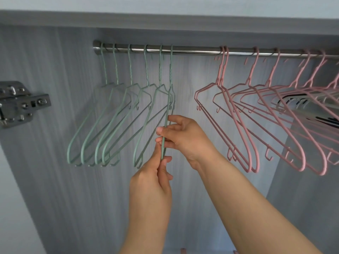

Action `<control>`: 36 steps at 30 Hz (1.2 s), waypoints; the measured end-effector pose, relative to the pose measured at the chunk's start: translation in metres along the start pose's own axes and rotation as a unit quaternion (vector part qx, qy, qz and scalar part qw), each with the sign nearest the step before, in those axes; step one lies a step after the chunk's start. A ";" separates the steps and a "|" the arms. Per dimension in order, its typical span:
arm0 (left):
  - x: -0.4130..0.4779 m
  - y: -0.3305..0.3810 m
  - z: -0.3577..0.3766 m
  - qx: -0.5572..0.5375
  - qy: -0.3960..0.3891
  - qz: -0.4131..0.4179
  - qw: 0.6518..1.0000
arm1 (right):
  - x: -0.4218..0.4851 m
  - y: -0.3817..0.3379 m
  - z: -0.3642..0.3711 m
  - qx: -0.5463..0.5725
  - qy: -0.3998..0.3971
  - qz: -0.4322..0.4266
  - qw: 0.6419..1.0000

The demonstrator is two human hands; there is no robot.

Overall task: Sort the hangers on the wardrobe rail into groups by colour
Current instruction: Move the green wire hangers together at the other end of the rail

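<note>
A steel wardrobe rail (192, 49) runs across the top. Several green hangers (102, 129) hang in a group at its left end, and several pink hangers (256, 125) hang together on the right, with a gap between the groups. The rightmost green hanger (170, 85) hangs edge-on with its hook on the rail. Both hands hold its lower end. My right hand (185, 138) pinches it between thumb and fingers, and just below, my left hand (154, 182) grips the same wire.
A metal door hinge (20, 104) is fixed to the grey side panel at the left. The wardrobe's top board (165, 19) overhangs the rail. A dark and white object (297, 103) shows behind the pink hangers at the right.
</note>
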State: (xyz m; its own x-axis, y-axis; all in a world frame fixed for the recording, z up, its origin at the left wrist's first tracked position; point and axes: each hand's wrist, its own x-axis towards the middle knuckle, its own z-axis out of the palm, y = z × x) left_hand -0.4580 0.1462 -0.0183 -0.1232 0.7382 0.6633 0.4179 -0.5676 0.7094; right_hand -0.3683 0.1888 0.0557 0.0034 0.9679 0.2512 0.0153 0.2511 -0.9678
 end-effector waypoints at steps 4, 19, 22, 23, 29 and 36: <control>-0.001 0.003 0.005 0.001 -0.014 -0.004 1.000 | -0.003 -0.003 -0.005 0.002 0.009 -0.002 1.000; -0.001 0.014 0.012 0.011 -0.042 0.004 0.999 | -0.006 -0.004 -0.015 -0.016 0.047 0.000 0.999; -0.001 0.012 0.015 0.014 -0.046 0.000 0.999 | -0.008 -0.007 -0.017 -0.020 0.054 0.006 0.998; -0.001 0.012 0.016 0.013 -0.048 -0.004 0.999 | -0.010 -0.008 -0.017 -0.029 0.054 0.009 0.998; -0.006 0.019 0.011 0.000 -0.009 0.016 1.000 | -0.032 -0.032 -0.036 -0.409 0.123 -0.113 0.897; -0.022 0.057 0.034 -0.132 -0.037 0.086 0.987 | -0.019 -0.066 -0.092 -0.591 0.214 -0.058 0.775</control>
State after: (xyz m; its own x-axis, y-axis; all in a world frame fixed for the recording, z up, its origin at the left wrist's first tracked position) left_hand -0.4006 0.1101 -0.0012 -0.0003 0.6417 0.7670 0.1770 -0.7548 0.6316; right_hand -0.2771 0.1536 0.1158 0.2618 0.7844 0.5622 0.9455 -0.0916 -0.3125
